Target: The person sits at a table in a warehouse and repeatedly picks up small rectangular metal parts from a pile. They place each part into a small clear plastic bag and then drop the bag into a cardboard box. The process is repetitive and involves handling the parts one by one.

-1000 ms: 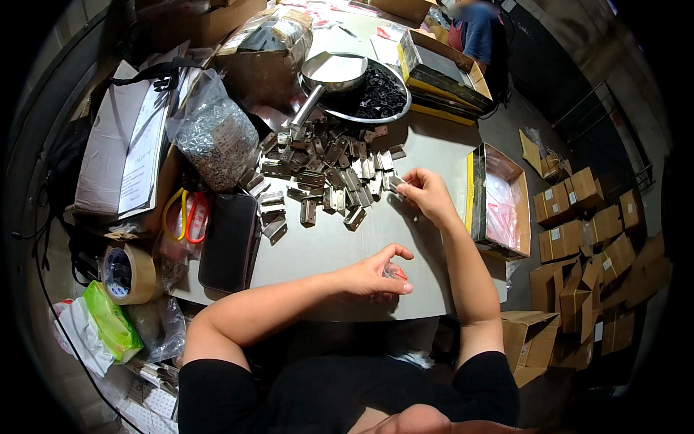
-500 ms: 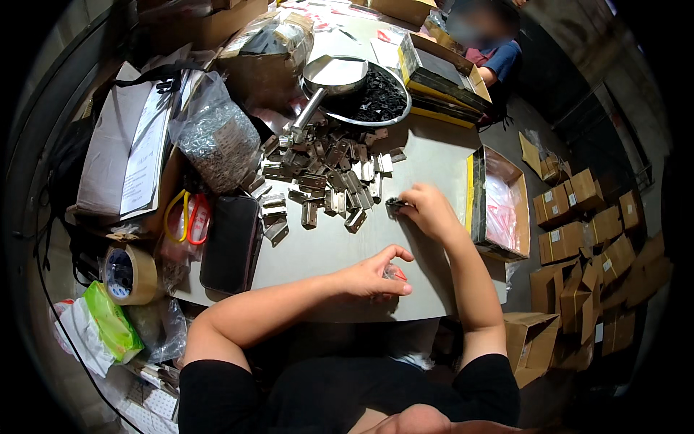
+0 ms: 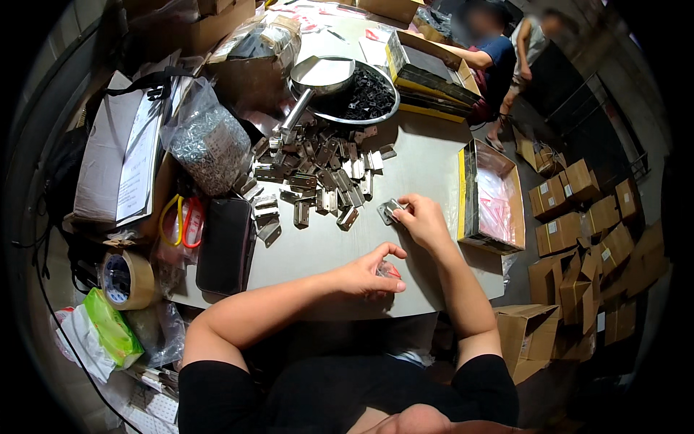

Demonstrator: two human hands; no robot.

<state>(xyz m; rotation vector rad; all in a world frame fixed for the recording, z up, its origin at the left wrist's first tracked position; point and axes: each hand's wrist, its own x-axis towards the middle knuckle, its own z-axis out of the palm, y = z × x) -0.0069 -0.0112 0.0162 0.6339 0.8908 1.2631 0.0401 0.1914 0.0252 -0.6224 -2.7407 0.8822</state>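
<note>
My right hand (image 3: 421, 223) pinches a small silvery metal hinge (image 3: 389, 211), whose flat plate with holes shows past the fingertips just above the table. Nearer to me, my left hand (image 3: 370, 275) has its thumb and forefinger apart. A small clear plastic bag (image 3: 388, 270) with a red mark sits in its palm, under the curled fingers; what is inside the bag cannot be made out. Beyond my hands lies a loose heap of metal hinges (image 3: 318, 181) on the grey table (image 3: 426, 155).
A steel bowl of black parts (image 3: 369, 98) with a metal scoop (image 3: 318, 76) stands beyond the heap. To the right is an open box of clear bags (image 3: 495, 202). A dark case (image 3: 224, 246), scissors (image 3: 191, 220) and a tape roll (image 3: 126, 278) are left. Two people are at the far right.
My right hand has drawn slightly nearer, and the hinge has turned so its flat plate shows. My left hand keeps the bag. A second person has come into view at the far right.
</note>
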